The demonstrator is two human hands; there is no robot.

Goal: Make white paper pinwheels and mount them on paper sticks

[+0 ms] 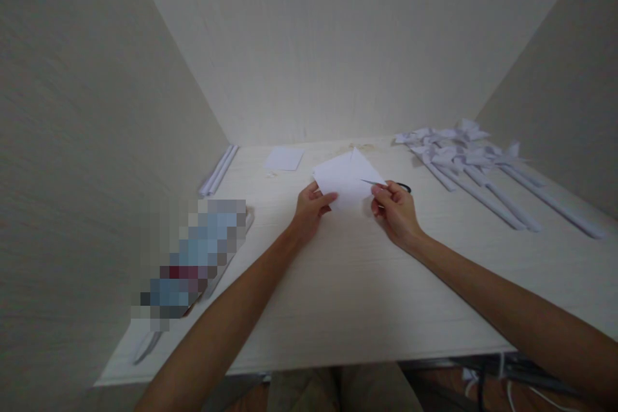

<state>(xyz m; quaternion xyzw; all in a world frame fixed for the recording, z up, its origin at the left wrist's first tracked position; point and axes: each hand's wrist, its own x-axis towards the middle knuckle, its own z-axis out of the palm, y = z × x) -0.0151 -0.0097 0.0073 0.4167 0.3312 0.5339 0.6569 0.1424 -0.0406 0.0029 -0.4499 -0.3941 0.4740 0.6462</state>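
A square sheet of white paper (342, 175) is held above the middle of the table, with a slit near its top corner. My left hand (313, 206) grips its lower left edge, thumb on top and fingers underneath. At the sheet's right side, my right hand (394, 207) is closed around a pair of scissors (404, 187). A thin blade lies over the paper's right part, and a dark handle loop shows beyond the fingers. The rest of the scissors is hidden by the hand.
Several white paper pinwheels (456, 156) on rolled paper sticks lie at the right. Rolled paper tubes (219, 170) rest at the back left, beside another paper square (284, 158). A blurred-out object (197, 257) lies at the left. Walls enclose the table (347, 309) on three sides.
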